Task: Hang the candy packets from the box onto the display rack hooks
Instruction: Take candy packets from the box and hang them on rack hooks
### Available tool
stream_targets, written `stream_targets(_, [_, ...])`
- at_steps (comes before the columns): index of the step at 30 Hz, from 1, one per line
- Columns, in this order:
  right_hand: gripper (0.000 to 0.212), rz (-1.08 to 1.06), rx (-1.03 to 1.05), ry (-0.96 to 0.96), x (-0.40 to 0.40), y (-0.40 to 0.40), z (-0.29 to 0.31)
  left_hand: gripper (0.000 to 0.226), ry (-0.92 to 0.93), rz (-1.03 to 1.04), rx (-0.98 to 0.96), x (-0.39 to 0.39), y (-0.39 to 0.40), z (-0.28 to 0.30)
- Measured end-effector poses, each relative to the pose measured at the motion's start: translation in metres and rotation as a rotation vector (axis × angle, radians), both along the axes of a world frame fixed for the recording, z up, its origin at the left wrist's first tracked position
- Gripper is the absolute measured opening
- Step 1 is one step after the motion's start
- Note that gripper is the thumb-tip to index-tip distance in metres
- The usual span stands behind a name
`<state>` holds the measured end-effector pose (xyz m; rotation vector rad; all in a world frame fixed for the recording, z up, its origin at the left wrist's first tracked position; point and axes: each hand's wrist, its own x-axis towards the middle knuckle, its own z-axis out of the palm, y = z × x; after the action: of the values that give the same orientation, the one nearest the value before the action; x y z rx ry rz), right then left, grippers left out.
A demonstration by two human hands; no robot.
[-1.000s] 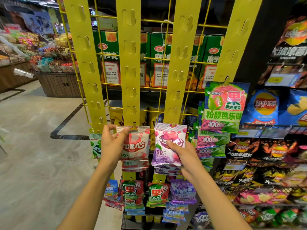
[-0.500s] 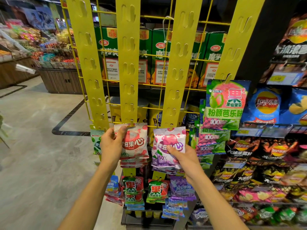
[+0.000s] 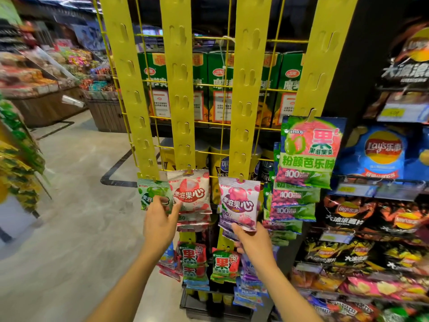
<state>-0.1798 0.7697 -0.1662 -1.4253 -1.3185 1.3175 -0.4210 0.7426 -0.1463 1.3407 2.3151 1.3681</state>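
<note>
Four yellow hook strips hang on a yellow wire rack. A white and red candy packet hangs from a hook on the second strip. A purple candy packet hangs from a hook on the third strip. My left hand is low at the white packet's lower left corner, thumb on its edge, fingers spread over a small green packet. My right hand pinches the purple packet's bottom edge. The box is out of view.
Large green and pink packets hang on the fourth strip. Chip bags fill shelves at the right. More small packets hang lower on the rack. Green cartons stand behind the grid. Open floor and wooden bins lie to the left.
My left hand has dropped from the white packet's top at the hook to its lower corner. My right hand slid down to the purple packet's bottom. Both packets now hang from hooks.
</note>
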Motion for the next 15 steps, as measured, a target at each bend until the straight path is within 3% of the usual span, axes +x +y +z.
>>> stream_targets(5, [0.029, 0.052, -0.115, -0.037, 0.008, -0.010, -0.003, 0.021, 0.181, -0.053, -0.218, 0.000, -0.020, -0.015])
stream_targets(10, [0.023, 0.204, 0.117, -0.420, 0.034, -0.020, 0.021, 0.015, 0.291, -0.258, -0.390, 0.006, -0.046, -0.006])
stream_targets(15, [0.037, 0.281, 0.346, -0.969, 0.062, -0.043, 0.054, 0.037, 0.609, -0.395, -0.526, 0.010, -0.076, 0.016])
